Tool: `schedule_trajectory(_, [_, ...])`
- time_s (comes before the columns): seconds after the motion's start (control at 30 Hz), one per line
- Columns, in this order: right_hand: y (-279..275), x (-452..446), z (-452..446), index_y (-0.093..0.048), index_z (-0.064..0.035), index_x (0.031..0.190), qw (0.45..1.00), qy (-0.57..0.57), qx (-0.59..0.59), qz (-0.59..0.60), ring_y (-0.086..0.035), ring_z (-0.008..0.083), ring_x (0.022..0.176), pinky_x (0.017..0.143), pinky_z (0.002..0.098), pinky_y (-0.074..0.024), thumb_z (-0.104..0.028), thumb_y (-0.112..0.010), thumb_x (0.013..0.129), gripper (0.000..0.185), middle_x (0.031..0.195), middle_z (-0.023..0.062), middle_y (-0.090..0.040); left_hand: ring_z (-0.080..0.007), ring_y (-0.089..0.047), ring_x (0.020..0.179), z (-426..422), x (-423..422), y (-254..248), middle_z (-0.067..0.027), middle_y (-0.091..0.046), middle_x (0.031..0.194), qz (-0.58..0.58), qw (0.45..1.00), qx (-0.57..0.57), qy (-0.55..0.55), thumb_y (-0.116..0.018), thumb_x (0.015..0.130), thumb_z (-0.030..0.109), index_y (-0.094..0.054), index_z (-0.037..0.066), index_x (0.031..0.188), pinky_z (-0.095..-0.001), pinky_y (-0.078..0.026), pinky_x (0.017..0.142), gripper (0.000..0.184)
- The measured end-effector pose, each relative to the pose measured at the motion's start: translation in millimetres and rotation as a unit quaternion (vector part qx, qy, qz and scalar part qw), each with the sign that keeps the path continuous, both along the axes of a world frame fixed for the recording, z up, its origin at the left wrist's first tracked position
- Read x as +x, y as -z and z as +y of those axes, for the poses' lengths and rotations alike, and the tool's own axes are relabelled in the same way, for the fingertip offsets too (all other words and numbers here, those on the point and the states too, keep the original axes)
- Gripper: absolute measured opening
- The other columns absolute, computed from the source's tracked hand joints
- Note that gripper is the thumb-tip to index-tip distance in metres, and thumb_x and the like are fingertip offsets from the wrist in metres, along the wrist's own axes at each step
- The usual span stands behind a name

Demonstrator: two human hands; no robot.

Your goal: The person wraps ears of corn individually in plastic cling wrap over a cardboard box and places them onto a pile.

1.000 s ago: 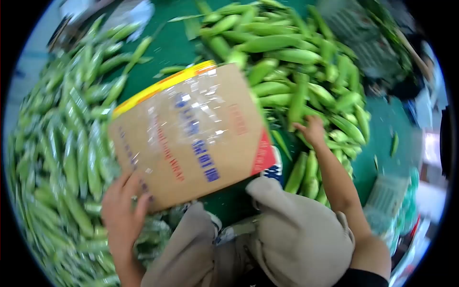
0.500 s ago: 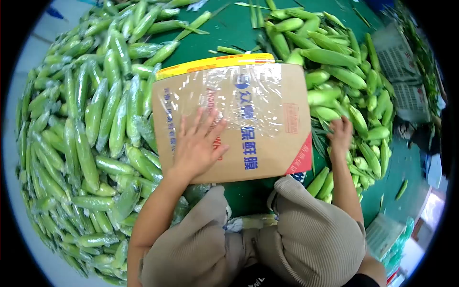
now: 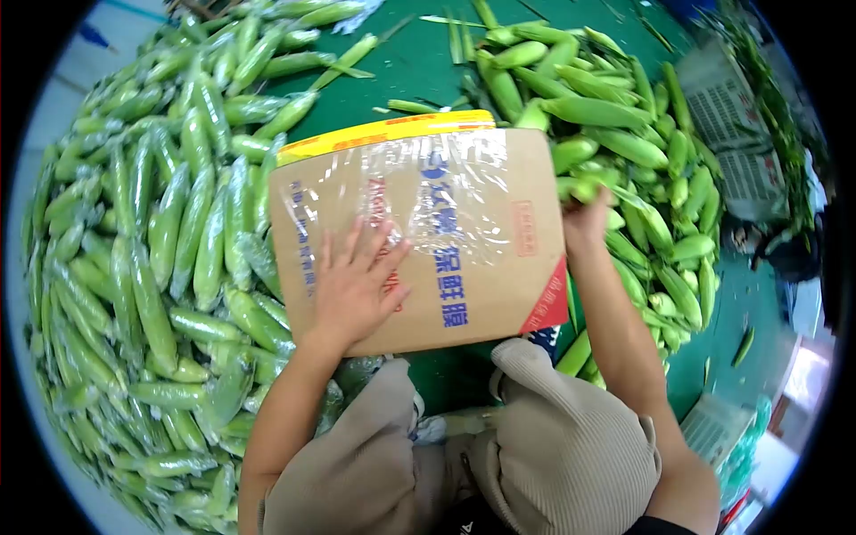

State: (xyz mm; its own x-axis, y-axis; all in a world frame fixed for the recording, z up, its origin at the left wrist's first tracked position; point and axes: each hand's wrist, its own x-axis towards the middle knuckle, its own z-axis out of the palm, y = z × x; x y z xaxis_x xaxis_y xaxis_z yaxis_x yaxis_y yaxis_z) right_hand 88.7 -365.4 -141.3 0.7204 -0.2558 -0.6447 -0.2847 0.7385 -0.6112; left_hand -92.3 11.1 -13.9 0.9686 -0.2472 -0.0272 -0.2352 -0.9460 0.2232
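A cardboard box [image 3: 499,294] with blue and red printing and clear film over its top stands in front of my knees. My left hand [image 3: 357,290] lies flat on its left part, fingers spread. At the box's right edge, my right hand [image 3: 588,221] has its fingers closed around a green ear of corn [image 3: 585,190], which is slightly blurred. Beside that hand is a heap of unwrapped corn ears [image 3: 637,147]. To the left lies a large pile of corn ears in clear film [image 3: 192,223].
A yellow box [image 3: 383,134] shows behind the cardboard box. Loose leaves lie on the green floor [image 3: 406,58]. Pale crates [image 3: 744,134] with husks stand at the right, and another pale crate [image 3: 713,428] is at lower right.
My right hand has moved left from the corn heap to the box's right edge, and now grips an ear of corn. My left hand stays flat on the box. The view has shifted slightly.
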Motion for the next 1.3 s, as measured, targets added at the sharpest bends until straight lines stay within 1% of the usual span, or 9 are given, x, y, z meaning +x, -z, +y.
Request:
schedule_trajectory(0.1, [-87, -54, 26, -0.053, -0.0049, 0.142, 0.943, -0.088, -0.262, -0.183, -0.062, 0.0317, 0.123, 0.101, 0.0458, -0.0535, -0.027, -0.056, 0.101, 0.047, 0.139, 0.016, -0.062, -0.033, -0.033, 0.157, -2, -1, 1, -0.0045, -0.045, 0.165, -0.014, 1.0, 0.0, 0.002, -0.072, 0.091, 0.049, -0.061, 0.032, 0.149, -0.0658, -0.02, 0.124, 0.062])
schedule_trajectory(0.23, [-161, -23, 66, -0.05, -0.001, 0.144, 0.432, -0.372, -0.681, -0.46, -0.058, 0.0383, 0.121, 0.104, 0.0482, -0.0464, -0.022, -0.068, 0.084, 0.066, 0.132, 0.0169, -0.061, -0.0352, -0.047, 0.141, 4, 3, 21, -0.008, -0.058, 0.149, -0.094, 0.993, -0.057, 0.05, -0.074, 0.086, 0.041, -0.068, 0.026, 0.139, -0.0648, -0.033, 0.114, 0.056])
schedule_trajectory(0.37, [-149, 4, 148, -0.056, -0.0003, 0.134, 0.223, -0.545, -0.649, -0.481, -0.056, 0.0409, 0.109, 0.097, 0.0519, -0.0463, -0.015, -0.081, 0.07, 0.071, 0.117, 0.0194, -0.06, -0.0307, -0.052, 0.135, 4, -7, 27, -0.0056, -0.063, 0.136, -0.244, 0.961, -0.126, 0.045, -0.081, 0.078, 0.032, -0.071, 0.02, 0.127, -0.0598, -0.038, 0.109, 0.051])
schedule_trajectory(0.53, [-121, 12, 154, -0.053, 0.0007, 0.139, 0.296, -0.561, -0.615, -0.469, -0.056, 0.0404, 0.118, 0.106, 0.0507, -0.0454, -0.023, -0.09, 0.063, 0.088, 0.122, 0.0179, -0.059, -0.032, -0.056, 0.132, -1, 67, -19, -0.0064, -0.063, 0.138, -0.205, 0.971, -0.112, -0.046, -0.085, 0.077, 0.033, -0.069, 0.025, 0.134, -0.0566, -0.041, 0.109, 0.059])
schedule_trajectory(0.63, [-124, -12, 108, -0.05, -0.0001, 0.145, 0.594, -0.571, -0.409, -0.392, -0.056, 0.0374, 0.122, 0.11, 0.0472, -0.0439, -0.034, -0.095, 0.063, 0.1, 0.127, 0.0156, -0.057, -0.0332, -0.059, 0.127, 14, 86, -13, -0.008, -0.066, 0.132, -0.089, 0.99, -0.096, -0.041, -0.086, 0.075, 0.035, -0.068, 0.026, 0.137, -0.0548, -0.043, 0.108, 0.065])
schedule_trajectory(0.77, [-125, -35, 51, -0.071, -0.0134, 0.133, 0.328, -0.556, -0.624, -0.44, -0.058, 0.0336, 0.101, 0.09, 0.0454, -0.0474, -0.03, -0.093, 0.065, 0.073, 0.104, 0.0121, -0.061, -0.0346, -0.061, 0.119, 21, 97, -2, -0.0127, -0.069, 0.121, -0.061, 0.986, -0.154, -0.011, -0.085, 0.075, 0.03, -0.068, 0.028, 0.138, -0.0509, -0.046, 0.104, 0.066])
schedule_trajectory(0.9, [-118, -30, 70, -0.075, -0.0121, 0.11, 0.342, -0.491, -0.588, -0.545, -0.062, 0.0316, 0.087, 0.082, 0.0428, -0.0502, -0.001, -0.075, 0.078, 0.034, 0.087, 0.0073, -0.064, -0.0303, -0.061, 0.121, 11, 94, -21, -0.0052, -0.068, 0.131, -0.045, 0.996, -0.07, -0.032, -0.087, 0.078, 0.036, -0.063, 0.032, 0.144, -0.0489, -0.048, 0.098, 0.071])
schedule_trajectory(1.07, [-117, -56, 72, -0.072, -0.0069, 0.112, 0.694, -0.289, -0.493, -0.438, -0.067, 0.0346, 0.084, 0.076, 0.0381, -0.0555, 0.01, -0.067, 0.087, 0.031, 0.097, 0.0135, -0.069, -0.0346, -0.06, 0.122, 11, 88, -38, -0.0076, -0.066, 0.132, 0.002, 0.999, -0.047, -0.02, -0.086, 0.081, 0.029, -0.055, 0.025, 0.152, -0.0479, -0.047, 0.102, 0.077])
schedule_trajectory(1.3, [-144, -27, 175, -0.06, -0.0041, 0.125, 0.343, -0.472, -0.657, -0.478, -0.061, 0.0381, 0.111, 0.095, 0.0478, -0.0515, -0.031, -0.086, 0.08, 0.058, 0.117, 0.0149, -0.063, -0.0385, -0.054, 0.128, 30, 62, -20, -0.0153, -0.059, 0.133, -0.208, 0.929, -0.294, -0.079, -0.092, 0.073, 0.04, -0.05, 0.017, 0.155, -0.0477, -0.041, 0.114, 0.094])
